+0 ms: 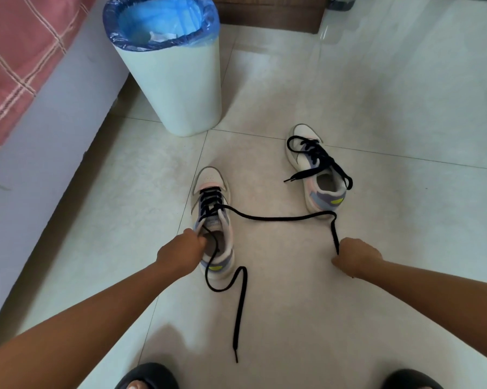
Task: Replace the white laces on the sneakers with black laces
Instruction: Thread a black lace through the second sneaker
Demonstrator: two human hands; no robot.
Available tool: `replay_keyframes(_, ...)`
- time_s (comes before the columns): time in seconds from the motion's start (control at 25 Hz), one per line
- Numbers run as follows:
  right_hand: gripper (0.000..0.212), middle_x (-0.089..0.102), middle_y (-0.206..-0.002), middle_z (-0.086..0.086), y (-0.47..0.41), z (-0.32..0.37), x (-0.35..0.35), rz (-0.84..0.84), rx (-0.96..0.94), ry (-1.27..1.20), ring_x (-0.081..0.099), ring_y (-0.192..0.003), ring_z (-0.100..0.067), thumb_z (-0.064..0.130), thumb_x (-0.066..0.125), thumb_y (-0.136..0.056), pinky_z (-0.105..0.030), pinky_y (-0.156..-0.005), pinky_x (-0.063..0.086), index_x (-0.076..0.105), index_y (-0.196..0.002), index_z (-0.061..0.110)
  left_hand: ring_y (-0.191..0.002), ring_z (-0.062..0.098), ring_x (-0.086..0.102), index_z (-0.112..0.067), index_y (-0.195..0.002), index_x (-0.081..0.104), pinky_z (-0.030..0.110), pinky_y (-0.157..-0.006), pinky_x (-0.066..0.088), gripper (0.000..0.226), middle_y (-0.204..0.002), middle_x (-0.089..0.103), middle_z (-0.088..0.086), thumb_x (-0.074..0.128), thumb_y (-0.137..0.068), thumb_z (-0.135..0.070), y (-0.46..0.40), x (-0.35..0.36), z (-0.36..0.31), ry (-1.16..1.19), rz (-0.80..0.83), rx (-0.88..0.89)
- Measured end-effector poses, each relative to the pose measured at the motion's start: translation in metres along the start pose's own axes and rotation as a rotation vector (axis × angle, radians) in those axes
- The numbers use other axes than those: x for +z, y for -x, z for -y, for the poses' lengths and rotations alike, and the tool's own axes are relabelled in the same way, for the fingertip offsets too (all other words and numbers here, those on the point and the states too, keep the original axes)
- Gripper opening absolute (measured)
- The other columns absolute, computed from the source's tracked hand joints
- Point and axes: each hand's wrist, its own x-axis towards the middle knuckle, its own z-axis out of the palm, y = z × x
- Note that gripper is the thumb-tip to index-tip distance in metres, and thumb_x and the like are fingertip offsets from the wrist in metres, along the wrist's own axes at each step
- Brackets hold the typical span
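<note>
Left hand [180, 254] gripping near sneaker [214, 220] collar on floor [377, 108]; right hand [357, 259] pinching black lace [278, 218] end.

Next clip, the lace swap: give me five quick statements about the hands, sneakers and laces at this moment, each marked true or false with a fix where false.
1. The right hand pinches one end of the black lace that runs from the near sneaker. True.
2. The left hand rests flat on the floor. False: it grips the near sneaker at its opening.
3. The far sneaker still carries white laces. False: it has a black lace through it, ends loose.
4. The lace's other end trails on the floor tiles toward the person. True.
5. The bin stands between the two sneakers. False: it stands beyond them, beside the bed.
</note>
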Motion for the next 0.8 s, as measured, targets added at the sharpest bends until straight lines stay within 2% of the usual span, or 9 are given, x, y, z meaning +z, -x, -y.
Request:
replay_keyframes(0.08, 0.030, 0.057, -0.061, -0.006, 0.002, 0.003, -0.002, 0.107, 0.028, -0.237, 0.054, -0.055, -0.019, 0.019, 0.051, -0.091, -0.020, -0.046, 0.037, 0.053, -0.064, 0.005, -0.076, 0.025, 0.053, -0.009, -0.090, 0.046, 0.029, -0.063, 0.035, 0.025, -0.080, 0.053, 0.004, 0.030, -0.097, -0.027, -0.001, -0.005, 0.009, -0.035, 0.005, 0.000)
replay_keyframes(0.16, 0.038, 0.055, -0.054, -0.009, 0.006, 0.004, -0.002, 0.189, 0.059, -0.392, 0.044, -0.044, -0.018, 0.016, 0.051, -0.091, -0.019, -0.041, 0.034, 0.052, -0.056, 0.002, -0.076, 0.025, 0.053, -0.009, -0.088, 0.046, 0.029, -0.062, 0.035, 0.026, -0.081, 0.054, 0.005, 0.030, -0.097, -0.027, 0.000, -0.008, 0.018, -0.064, 0.001, -0.005)
replay_keyframes(0.24, 0.032, 0.062, -0.074, -0.012, 0.009, 0.007, 0.000, 0.102, 0.030, -0.309, 0.052, -0.059, -0.020, 0.022, 0.048, -0.094, -0.022, -0.051, 0.039, 0.054, -0.069, 0.002, -0.078, 0.025, 0.052, -0.009, -0.089, 0.046, 0.029, -0.065, 0.036, 0.025, -0.085, 0.053, 0.006, 0.029, -0.098, -0.027, 0.003, -0.009, 0.024, -0.085, -0.009, -0.014)
replay_keyframes(0.32, 0.026, 0.061, -0.104, -0.012, 0.011, 0.016, 0.005, -0.078, -0.025, -0.123, 0.058, -0.089, -0.025, 0.028, 0.041, -0.097, -0.027, -0.069, 0.040, 0.053, -0.098, 0.005, -0.080, 0.025, 0.052, -0.009, -0.091, 0.045, 0.029, -0.067, 0.036, 0.024, -0.087, 0.053, 0.006, 0.029, -0.098, -0.025, 0.006, -0.008, 0.025, -0.091, -0.013, -0.019)
replay_keyframes(0.44, 0.031, 0.057, -0.124, -0.011, 0.013, 0.036, 0.012, -0.102, -0.075, 0.115, 0.057, -0.112, -0.027, 0.014, 0.038, -0.096, -0.032, -0.087, 0.043, 0.046, -0.124, 0.004, -0.081, 0.025, 0.051, -0.009, -0.090, 0.045, 0.030, -0.068, 0.037, 0.024, -0.089, 0.052, 0.007, 0.029, -0.098, -0.024, 0.007, -0.008, 0.026, -0.094, -0.008, -0.022)
replay_keyframes(0.52, 0.035, 0.056, -0.128, -0.011, 0.010, 0.040, 0.013, -0.069, -0.096, 0.269, 0.056, -0.116, -0.026, 0.002, 0.039, -0.094, -0.031, -0.093, 0.043, 0.049, -0.128, 0.004, -0.079, 0.025, 0.052, -0.009, -0.090, 0.045, 0.030, -0.067, 0.036, 0.024, -0.087, 0.053, 0.007, 0.029, -0.098, -0.025, 0.006, -0.008, 0.025, -0.078, -0.007, -0.027)
replay_keyframes(0.64, 0.037, 0.057, -0.126, -0.008, 0.008, 0.032, 0.006, -0.080, -0.120, 0.392, 0.057, -0.116, -0.024, 0.000, 0.042, -0.091, -0.029, -0.092, 0.044, 0.055, -0.125, 0.008, -0.078, 0.025, 0.052, -0.009, -0.090, 0.045, 0.029, -0.066, 0.036, 0.025, -0.085, 0.053, 0.006, 0.029, -0.098, -0.026, 0.006, -0.007, 0.026, -0.058, -0.002, -0.033)
replay_keyframes(0.72, 0.034, 0.057, -0.125, -0.007, 0.009, 0.026, 0.000, -0.086, -0.117, 0.382, 0.057, -0.114, -0.024, 0.004, 0.042, -0.092, -0.029, -0.090, 0.045, 0.055, -0.123, 0.010, -0.078, 0.025, 0.052, -0.009, -0.090, 0.045, 0.029, -0.066, 0.036, 0.025, -0.085, 0.053, 0.006, 0.029, -0.098, -0.027, 0.007, -0.008, 0.026, -0.052, 0.000, -0.030)
replay_keyframes(0.8, 0.019, 0.060, -0.117, -0.008, 0.008, 0.024, -0.006, -0.087, -0.116, 0.263, 0.059, -0.101, -0.022, 0.013, 0.045, -0.094, -0.028, -0.081, 0.045, 0.056, -0.109, 0.013, -0.078, 0.025, 0.052, -0.009, -0.089, 0.045, 0.029, -0.066, 0.036, 0.026, -0.086, 0.053, 0.007, 0.030, -0.098, -0.027, 0.008, -0.009, 0.026, -0.049, 0.005, -0.035)
